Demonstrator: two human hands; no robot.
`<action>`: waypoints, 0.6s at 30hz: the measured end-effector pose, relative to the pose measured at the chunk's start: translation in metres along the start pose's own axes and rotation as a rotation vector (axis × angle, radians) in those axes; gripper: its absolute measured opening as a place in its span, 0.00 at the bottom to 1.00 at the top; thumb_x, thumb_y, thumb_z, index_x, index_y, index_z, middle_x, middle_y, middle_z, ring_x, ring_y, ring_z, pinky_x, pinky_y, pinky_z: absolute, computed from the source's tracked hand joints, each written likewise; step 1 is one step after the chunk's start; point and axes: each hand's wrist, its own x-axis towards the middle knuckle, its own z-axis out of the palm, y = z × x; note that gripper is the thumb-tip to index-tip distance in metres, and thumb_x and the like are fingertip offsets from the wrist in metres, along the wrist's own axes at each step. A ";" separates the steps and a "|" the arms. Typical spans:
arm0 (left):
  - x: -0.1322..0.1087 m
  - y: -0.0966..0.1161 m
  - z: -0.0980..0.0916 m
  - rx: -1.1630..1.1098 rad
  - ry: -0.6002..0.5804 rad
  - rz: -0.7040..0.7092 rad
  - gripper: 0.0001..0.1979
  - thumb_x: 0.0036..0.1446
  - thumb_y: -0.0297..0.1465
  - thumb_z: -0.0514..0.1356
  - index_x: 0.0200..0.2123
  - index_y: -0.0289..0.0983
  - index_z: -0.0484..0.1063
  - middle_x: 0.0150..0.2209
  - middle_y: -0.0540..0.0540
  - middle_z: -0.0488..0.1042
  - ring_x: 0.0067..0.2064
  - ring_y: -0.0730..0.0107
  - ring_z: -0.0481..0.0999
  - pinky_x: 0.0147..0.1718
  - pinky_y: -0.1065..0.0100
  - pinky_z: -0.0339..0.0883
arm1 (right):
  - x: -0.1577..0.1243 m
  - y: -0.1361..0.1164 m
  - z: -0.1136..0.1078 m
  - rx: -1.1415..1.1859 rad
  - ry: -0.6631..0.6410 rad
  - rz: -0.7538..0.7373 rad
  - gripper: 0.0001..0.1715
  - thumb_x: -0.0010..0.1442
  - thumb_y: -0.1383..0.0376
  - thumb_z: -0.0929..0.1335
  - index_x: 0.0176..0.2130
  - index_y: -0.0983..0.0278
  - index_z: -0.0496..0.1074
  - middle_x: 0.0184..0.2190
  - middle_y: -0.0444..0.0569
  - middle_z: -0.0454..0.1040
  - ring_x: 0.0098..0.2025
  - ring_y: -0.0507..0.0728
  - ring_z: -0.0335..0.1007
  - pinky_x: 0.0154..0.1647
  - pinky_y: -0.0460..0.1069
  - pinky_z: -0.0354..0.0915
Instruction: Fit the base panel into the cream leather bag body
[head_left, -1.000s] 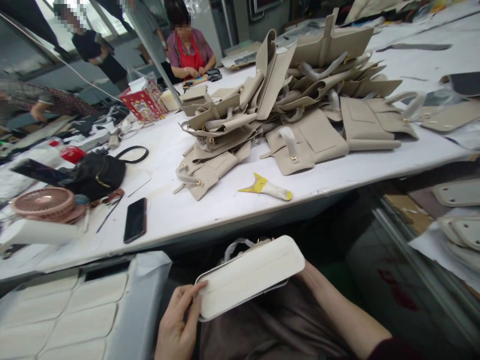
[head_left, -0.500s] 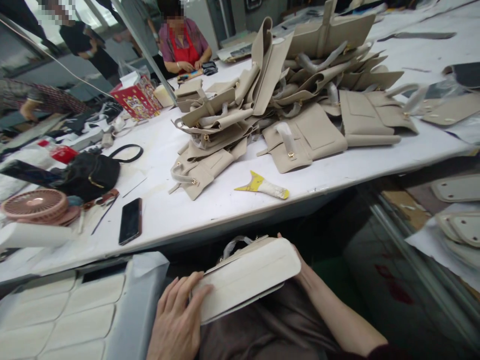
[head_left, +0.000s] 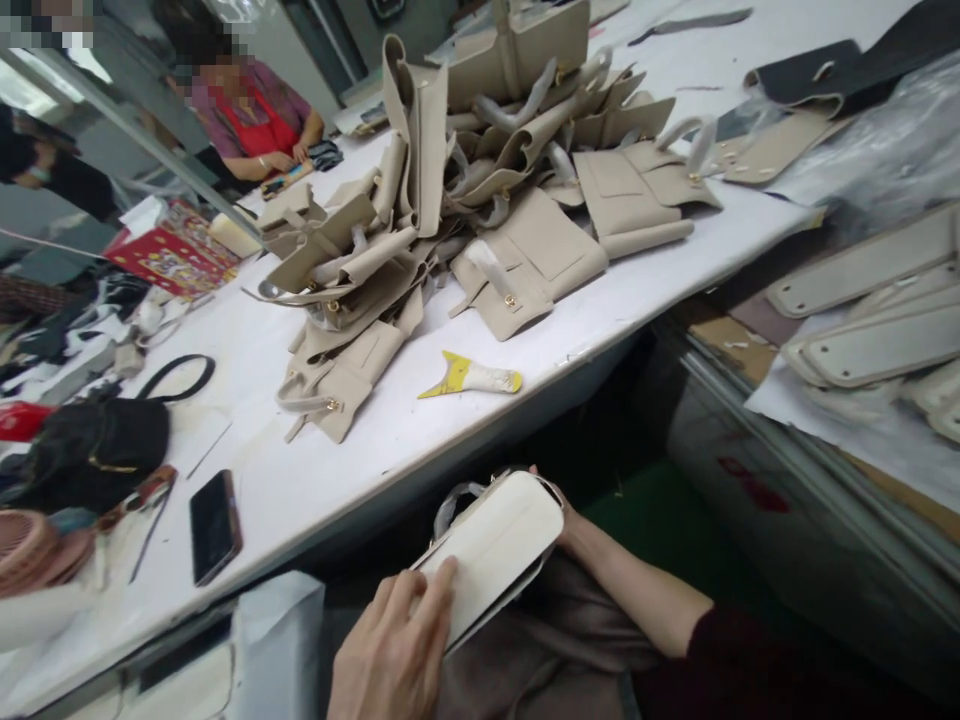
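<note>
Above my lap I see a partly assembled handbag (head_left: 499, 545), tipped so its long white base panel with rounded corners faces up. Its handle (head_left: 452, 508), wrapped in clear film, sticks out on the table side. My left hand (head_left: 397, 635) grips the near end, fingers bent over the white panel. At the far end my right hand (head_left: 568, 520) holds the bag from behind; most of its fingers are hidden, with one fingertip showing above the edge. A dark gap runs along the panel's lower edge.
On the white table (head_left: 315, 510) lie a heap of beige bag pieces (head_left: 551, 250), a yellow-and-white forked tool (head_left: 469, 376) and a phone (head_left: 216, 525). Beige panels with holes (head_left: 885, 340) lie at right. A co-worker in a red apron (head_left: 262, 130) sits across the table.
The view has swung to the right, so table things appear further left. The handbag is tilted more steeply, and my left hand reaches further over its white panel.
</note>
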 end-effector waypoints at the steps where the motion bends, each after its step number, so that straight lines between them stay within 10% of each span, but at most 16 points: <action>1: 0.004 0.002 0.002 0.011 0.015 0.011 0.15 0.65 0.28 0.50 0.52 0.39 0.68 0.36 0.47 0.72 0.36 0.68 0.74 0.32 0.68 0.70 | -0.001 0.002 -0.002 0.010 -0.016 -0.004 0.34 0.57 0.43 0.66 0.45 0.70 0.72 0.40 0.55 0.79 0.49 0.61 0.73 0.60 0.56 0.59; 7: 0.022 0.008 0.012 -0.068 0.114 0.099 0.12 0.63 0.25 0.49 0.46 0.34 0.70 0.48 0.40 0.71 0.51 0.61 0.70 0.49 0.63 0.68 | -0.011 0.004 -0.010 0.000 -0.096 0.041 0.53 0.32 0.35 0.75 0.45 0.71 0.72 0.46 0.62 0.77 0.57 0.70 0.67 0.63 0.63 0.52; 18: 0.027 0.016 0.027 -0.015 0.137 0.138 0.19 0.59 0.21 0.53 0.53 0.34 0.67 0.50 0.38 0.70 0.53 0.59 0.71 0.48 0.61 0.71 | -0.006 0.007 0.013 0.007 -0.034 0.100 0.44 0.49 0.34 0.67 0.38 0.73 0.73 0.32 0.57 0.79 0.40 0.66 0.76 0.55 0.61 0.62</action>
